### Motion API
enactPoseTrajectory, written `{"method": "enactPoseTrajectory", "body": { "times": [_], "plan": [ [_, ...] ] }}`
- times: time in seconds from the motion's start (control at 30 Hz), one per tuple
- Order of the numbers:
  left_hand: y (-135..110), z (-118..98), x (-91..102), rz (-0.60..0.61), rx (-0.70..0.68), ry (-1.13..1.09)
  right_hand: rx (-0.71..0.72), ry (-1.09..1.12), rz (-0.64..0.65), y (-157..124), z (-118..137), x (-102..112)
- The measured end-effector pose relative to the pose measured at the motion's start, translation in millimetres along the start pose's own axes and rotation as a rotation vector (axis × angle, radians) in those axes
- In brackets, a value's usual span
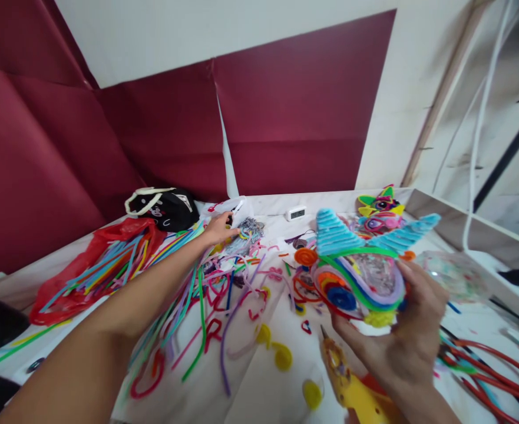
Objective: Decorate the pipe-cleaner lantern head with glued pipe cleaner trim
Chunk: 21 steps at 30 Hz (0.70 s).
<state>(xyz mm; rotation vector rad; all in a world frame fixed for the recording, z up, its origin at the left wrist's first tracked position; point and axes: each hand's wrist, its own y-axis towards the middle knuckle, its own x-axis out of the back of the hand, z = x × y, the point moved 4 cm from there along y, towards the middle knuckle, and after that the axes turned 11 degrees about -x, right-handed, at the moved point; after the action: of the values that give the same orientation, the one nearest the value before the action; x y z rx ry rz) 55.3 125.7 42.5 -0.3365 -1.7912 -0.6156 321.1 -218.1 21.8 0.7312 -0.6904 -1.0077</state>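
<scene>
Head view: fuzzy craft runs crosswise, blue flaps upward.

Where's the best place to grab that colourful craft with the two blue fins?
Probably the craft is best held low around its rounded right side, coming from the right and below, much as the right hand does. That curved edge suits a cupped hold, while the fins jut out above and might bend.

The left forearm is bare, slim and smooth, widening back from a narrow left wrist, while the left hand and the right hand are bare too, with slim fingers and a bare right wrist
</scene>
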Motion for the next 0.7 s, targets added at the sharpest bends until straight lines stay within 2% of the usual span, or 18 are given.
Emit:
{"method": "enactPoseTrajectory", "body": {
  "times": [0.17,0.27,0.37,0.53,0.7],
  "plan": [
    [-64,-9,13.3,0.039,-0.008,0.133,0.019,-0.005,-0.001,2,-2,3],
    [-106,-10,5.8,0.1,0.054,0.186,0.042,-0.003,0.005,1,-3,3],
    [-130,-8,-10.5,0.16,0.059,0.197,0.065,-0.009,0.012,1,-2,3],
    [-129,5,-25.8,0.18,0.026,0.177,0.069,-0.006,0.013,2,0,2],
    [-114,28,-9.4,0.084,0.085,0.19,0.042,-0.001,0.009,4,0,2]
  ]
}}
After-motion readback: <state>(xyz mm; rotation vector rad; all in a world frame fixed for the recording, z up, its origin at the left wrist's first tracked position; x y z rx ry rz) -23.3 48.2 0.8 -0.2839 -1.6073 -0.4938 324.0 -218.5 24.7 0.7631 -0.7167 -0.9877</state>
